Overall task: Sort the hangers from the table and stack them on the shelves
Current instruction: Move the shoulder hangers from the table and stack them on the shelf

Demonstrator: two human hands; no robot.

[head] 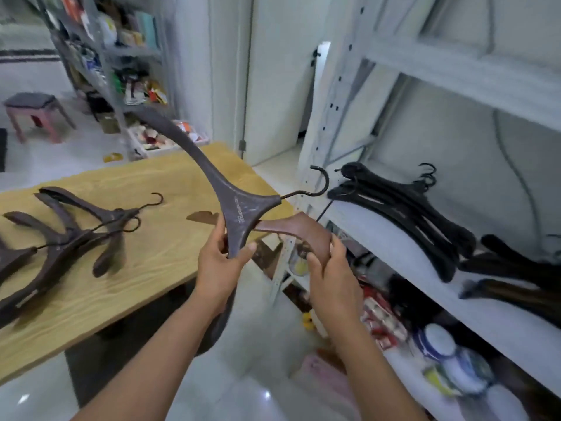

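Head view: your left hand [223, 262] grips a dark brown hanger [239, 208] by its lower arm, while your right hand [326, 265] closes on a reddish hanger [296, 230], both held between desk [170, 268] and shelf [373, 235]. More brown hangers [73, 229] lie on the desk; black hangers [403, 211] are stacked on the shelf.

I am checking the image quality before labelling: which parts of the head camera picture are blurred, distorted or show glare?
Head view: the left shelf unit and the low items under the white shelf are smeared; the wide lens bends the shelf edges; small glare spots lie on the floor; the dark hanger in the left hand and the table are fairly sharp.
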